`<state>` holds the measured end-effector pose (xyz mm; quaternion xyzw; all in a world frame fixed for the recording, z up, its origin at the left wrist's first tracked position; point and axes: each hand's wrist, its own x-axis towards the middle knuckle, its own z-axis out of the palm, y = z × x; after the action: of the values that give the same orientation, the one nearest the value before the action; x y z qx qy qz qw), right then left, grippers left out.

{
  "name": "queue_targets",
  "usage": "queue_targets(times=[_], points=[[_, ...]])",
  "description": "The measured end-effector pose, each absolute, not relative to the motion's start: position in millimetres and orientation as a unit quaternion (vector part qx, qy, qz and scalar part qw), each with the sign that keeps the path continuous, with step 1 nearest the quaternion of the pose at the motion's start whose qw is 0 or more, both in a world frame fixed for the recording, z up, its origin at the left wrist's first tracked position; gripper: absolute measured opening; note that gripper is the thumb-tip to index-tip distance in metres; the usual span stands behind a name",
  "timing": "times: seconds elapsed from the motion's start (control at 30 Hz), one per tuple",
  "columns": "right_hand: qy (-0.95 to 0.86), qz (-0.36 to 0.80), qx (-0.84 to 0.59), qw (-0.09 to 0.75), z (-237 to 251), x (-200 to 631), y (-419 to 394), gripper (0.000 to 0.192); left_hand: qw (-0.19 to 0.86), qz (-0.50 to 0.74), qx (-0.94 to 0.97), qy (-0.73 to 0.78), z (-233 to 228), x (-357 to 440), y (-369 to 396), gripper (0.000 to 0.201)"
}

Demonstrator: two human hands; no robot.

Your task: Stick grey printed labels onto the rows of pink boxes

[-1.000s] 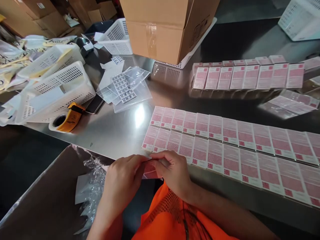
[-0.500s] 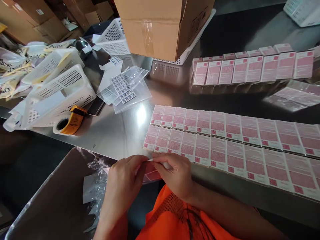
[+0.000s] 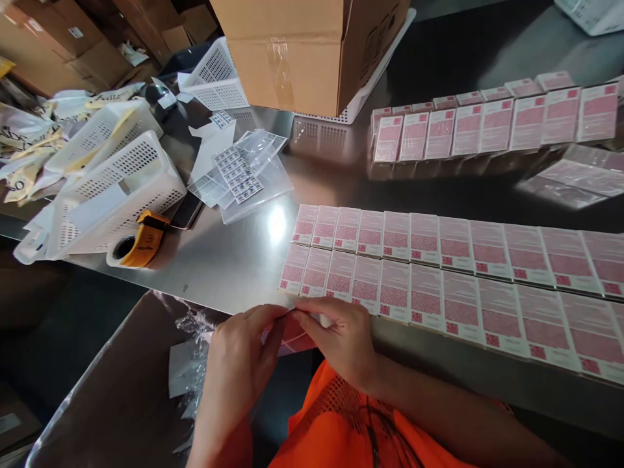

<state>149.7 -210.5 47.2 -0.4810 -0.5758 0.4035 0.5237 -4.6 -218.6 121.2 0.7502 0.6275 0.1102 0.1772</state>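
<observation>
Progress is judged well advanced: two full rows of pink card packs (image 3: 439,273) are laid on the desk (image 3: 234,260), while one further pack (image 3: 292,333) is pinched at its near edge between left hand (image 3: 238,364) and right hand (image 3: 341,338).

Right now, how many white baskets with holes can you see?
4: two nested baskets at the left, one behind, left of the cardboard box, one under it. More may be hidden.
</observation>
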Motion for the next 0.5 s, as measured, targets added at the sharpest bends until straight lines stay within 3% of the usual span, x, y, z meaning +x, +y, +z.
queue_targets(times=[0.2,0.37,0.5], points=[[-0.670,0.296,-0.411,0.543,43,148,-217,0.027,0.222,0.144,0.715,0.646,120,-7,-217,0.012],[-0.684,0.282,-0.400,0.541,42,142,-221,0.021,0.270,0.155,0.674,0.670,124,-10,-216,0.013],[-0.658,0.309,-0.441,0.527,44,141,-218,0.047,0.291,0.161,0.673,0.661,124,-15,-215,0.015]])
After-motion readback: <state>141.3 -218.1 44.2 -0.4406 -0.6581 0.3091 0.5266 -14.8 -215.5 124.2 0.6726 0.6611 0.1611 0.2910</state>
